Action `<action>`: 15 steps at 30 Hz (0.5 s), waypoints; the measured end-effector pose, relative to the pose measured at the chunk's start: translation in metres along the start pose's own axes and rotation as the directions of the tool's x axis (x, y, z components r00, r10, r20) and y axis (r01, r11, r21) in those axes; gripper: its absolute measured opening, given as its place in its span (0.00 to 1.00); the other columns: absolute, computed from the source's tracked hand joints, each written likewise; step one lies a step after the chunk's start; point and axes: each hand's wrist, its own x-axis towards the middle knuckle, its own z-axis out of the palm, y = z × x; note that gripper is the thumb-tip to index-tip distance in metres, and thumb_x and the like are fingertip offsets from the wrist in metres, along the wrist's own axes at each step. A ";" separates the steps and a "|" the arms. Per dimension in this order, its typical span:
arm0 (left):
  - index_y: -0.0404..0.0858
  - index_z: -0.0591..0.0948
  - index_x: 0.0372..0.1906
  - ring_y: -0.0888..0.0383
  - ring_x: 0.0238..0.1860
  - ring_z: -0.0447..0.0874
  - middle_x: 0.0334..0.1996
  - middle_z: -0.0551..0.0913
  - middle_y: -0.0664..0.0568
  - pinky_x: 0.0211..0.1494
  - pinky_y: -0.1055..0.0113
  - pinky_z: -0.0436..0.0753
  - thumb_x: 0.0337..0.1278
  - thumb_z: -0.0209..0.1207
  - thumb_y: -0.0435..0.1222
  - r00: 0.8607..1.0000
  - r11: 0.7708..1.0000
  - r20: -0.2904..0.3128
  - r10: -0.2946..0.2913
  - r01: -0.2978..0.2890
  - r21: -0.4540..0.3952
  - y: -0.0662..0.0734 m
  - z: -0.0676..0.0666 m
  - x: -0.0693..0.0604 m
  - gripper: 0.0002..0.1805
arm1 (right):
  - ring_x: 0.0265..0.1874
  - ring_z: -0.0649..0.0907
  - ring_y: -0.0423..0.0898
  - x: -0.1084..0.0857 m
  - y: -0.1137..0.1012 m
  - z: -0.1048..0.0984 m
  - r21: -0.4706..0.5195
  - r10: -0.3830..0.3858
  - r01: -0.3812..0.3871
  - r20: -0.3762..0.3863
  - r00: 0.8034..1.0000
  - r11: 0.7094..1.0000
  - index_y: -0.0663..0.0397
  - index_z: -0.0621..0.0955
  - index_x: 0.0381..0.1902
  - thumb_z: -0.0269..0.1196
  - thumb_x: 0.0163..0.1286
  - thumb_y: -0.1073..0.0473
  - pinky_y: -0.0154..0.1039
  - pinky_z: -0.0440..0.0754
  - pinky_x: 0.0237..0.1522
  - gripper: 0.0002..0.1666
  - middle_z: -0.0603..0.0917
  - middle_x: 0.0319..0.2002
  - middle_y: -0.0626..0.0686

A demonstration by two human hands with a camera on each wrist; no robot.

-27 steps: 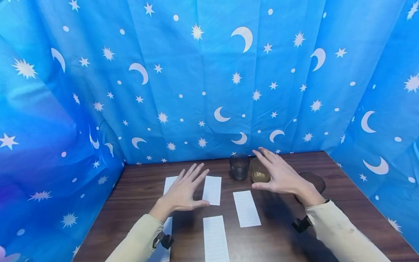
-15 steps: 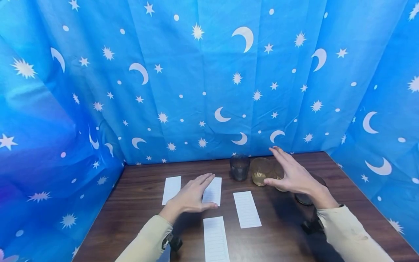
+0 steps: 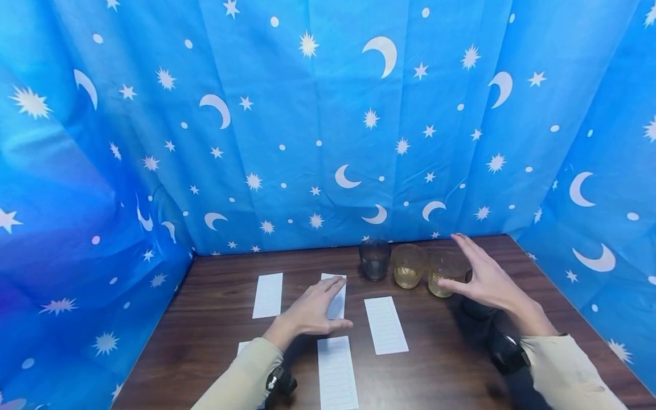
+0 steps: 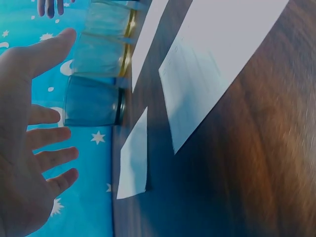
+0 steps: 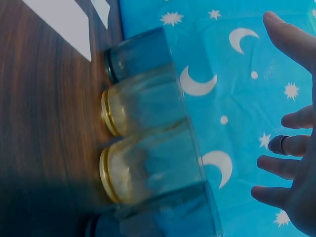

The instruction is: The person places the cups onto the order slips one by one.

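My left hand (image 3: 311,308) is held above the table with its fingers extended and thumb apart, over a small white paper slip (image 3: 336,304) that it partly hides. My right hand (image 3: 489,287) hovers at the right, fingers spread from the thumb, holding nothing. Beside it four tumblers would be too exact; several glasses stand upright in a row: a dark glass (image 3: 374,261), a yellowish glass (image 3: 408,266), another yellowish glass (image 3: 442,263), and a dark glass (image 5: 168,212) mostly hidden behind the hand in the head view. Both palms are apart from the glasses in the wrist views.
More lined white slips lie on the brown wooden table (image 3: 205,341): a back-left slip (image 3: 267,295), a slip right of the left hand (image 3: 386,324) and a front slip (image 3: 337,373). Another is partly under the left sleeve. A blue star-and-moon curtain (image 3: 287,125) encloses the table.
Both hands have moved to the right. The left hand has uncovered the back-left slip and now overlaps the middle one; the right hand has uncovered the yellowish glasses.
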 end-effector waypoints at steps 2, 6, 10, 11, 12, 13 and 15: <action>0.43 0.56 0.77 0.50 0.74 0.59 0.75 0.60 0.48 0.74 0.49 0.63 0.52 0.56 0.68 1.000 1.000 0.003 0.004 -0.004 0.003 0.003 0.003 0.002 0.53 | 0.70 0.59 0.69 -0.004 0.004 -0.001 0.006 0.001 -0.001 -0.010 1.000 1.000 0.56 0.54 0.76 0.73 0.52 0.41 0.71 0.63 0.62 0.62 0.58 0.72 0.69; 0.42 0.58 0.76 0.49 0.74 0.60 0.74 0.62 0.46 0.73 0.48 0.65 0.52 0.54 0.69 1.000 1.000 -0.001 0.015 -0.015 0.005 0.007 0.010 0.004 0.53 | 0.70 0.59 0.70 -0.011 0.011 -0.002 0.014 0.021 -0.021 -0.012 1.000 1.000 0.55 0.53 0.77 0.73 0.53 0.42 0.73 0.63 0.60 0.62 0.57 0.73 0.69; 0.40 0.60 0.75 0.47 0.72 0.62 0.73 0.63 0.45 0.72 0.47 0.65 0.53 0.54 0.68 1.000 1.000 -0.011 0.028 -0.028 -0.004 0.010 0.016 0.007 0.51 | 0.69 0.60 0.71 -0.015 0.013 -0.004 0.003 0.066 -0.066 -0.008 0.998 0.998 0.56 0.52 0.77 0.72 0.54 0.41 0.74 0.63 0.59 0.63 0.56 0.73 0.70; 0.40 0.61 0.74 0.47 0.72 0.62 0.72 0.64 0.45 0.72 0.47 0.65 0.54 0.54 0.68 1.000 1.000 -0.010 0.029 -0.029 -0.005 0.011 0.017 0.008 0.51 | 0.69 0.60 0.71 -0.016 0.014 -0.005 -0.001 0.075 -0.075 -0.009 0.997 0.997 0.56 0.52 0.77 0.72 0.54 0.40 0.74 0.63 0.58 0.63 0.56 0.73 0.70; 0.39 0.61 0.74 0.46 0.72 0.62 0.72 0.64 0.44 0.72 0.47 0.65 0.54 0.54 0.68 1.000 1.000 -0.005 0.031 -0.031 -0.007 0.011 0.018 0.009 0.51 | 0.69 0.60 0.72 -0.017 0.015 -0.005 -0.005 0.080 -0.080 -0.012 0.997 0.997 0.56 0.52 0.77 0.72 0.54 0.40 0.74 0.63 0.58 0.63 0.56 0.73 0.70; 0.39 0.61 0.74 0.46 0.72 0.63 0.72 0.64 0.44 0.73 0.47 0.65 0.54 0.53 0.68 1.000 1.000 0.001 0.029 -0.029 -0.005 0.012 0.019 0.009 0.51 | 0.68 0.61 0.72 -0.017 0.017 -0.005 -0.008 0.083 -0.083 -0.015 0.996 0.996 0.57 0.53 0.77 0.72 0.54 0.40 0.74 0.63 0.58 0.62 0.57 0.73 0.70; 0.38 0.62 0.74 0.46 0.72 0.63 0.72 0.65 0.44 0.72 0.48 0.66 0.54 0.53 0.68 1.000 1.000 0.011 0.028 -0.028 -0.001 0.014 0.019 0.010 0.50 | 0.68 0.61 0.73 -0.019 0.019 -0.006 -0.007 0.090 -0.090 -0.020 0.996 0.996 0.57 0.53 0.77 0.72 0.54 0.41 0.74 0.63 0.58 0.62 0.57 0.72 0.70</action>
